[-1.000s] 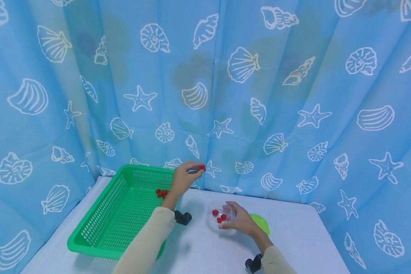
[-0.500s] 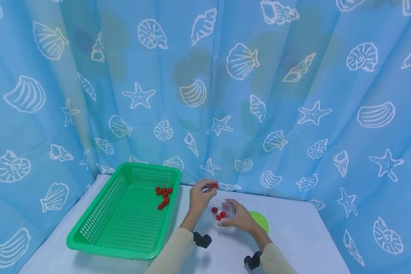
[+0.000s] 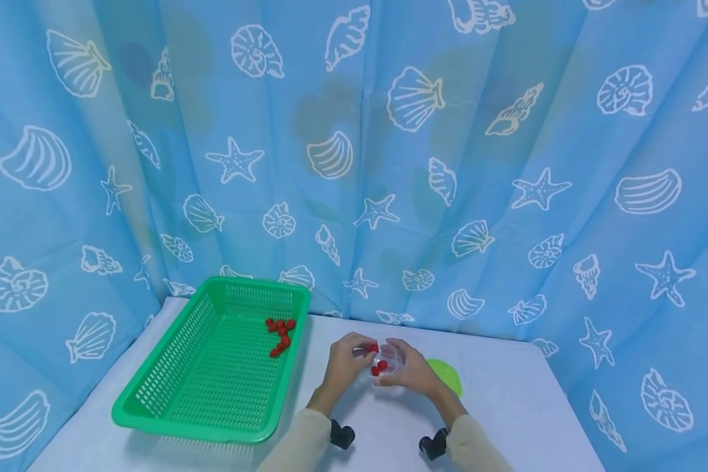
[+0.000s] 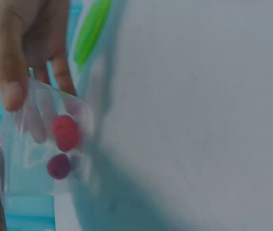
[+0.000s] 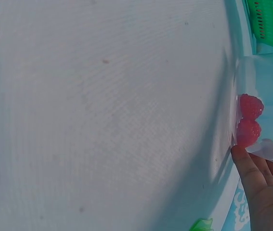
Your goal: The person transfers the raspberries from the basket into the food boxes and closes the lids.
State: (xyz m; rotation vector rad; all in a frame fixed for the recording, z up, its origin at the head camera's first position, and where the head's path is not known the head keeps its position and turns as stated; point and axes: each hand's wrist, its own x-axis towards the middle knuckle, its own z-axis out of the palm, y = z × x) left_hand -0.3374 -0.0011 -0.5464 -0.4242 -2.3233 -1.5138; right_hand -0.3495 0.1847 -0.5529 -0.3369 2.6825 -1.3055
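My left hand (image 3: 341, 364) pinches a red raspberry (image 3: 373, 347) at the near left rim of a clear plastic cup. My right hand (image 3: 415, 372) holds this cup (image 4: 28, 178) from its right side, thumb and fingers spread round the wall. Through the clear wall, raspberries (image 5: 251, 107) show at the bottom in the right wrist view. The left wrist view shows raspberries (image 4: 65, 133) in the cup too, and the pinched one only at its left edge, partly behind my fingertips.
A green slotted basket (image 3: 197, 432) stands on the left of the white-covered table (image 3: 507, 419), with several raspberries (image 3: 281, 337) in its far right corner. A lime-green lid-like disc (image 3: 446, 376) lies behind my right wrist. A blue shell-print curtain (image 3: 354, 164) encloses the back and sides.
My left hand has moved from above the basket's right edge, rightward and down to the cup, carrying the pinched raspberry. My right hand has stayed on the cup.
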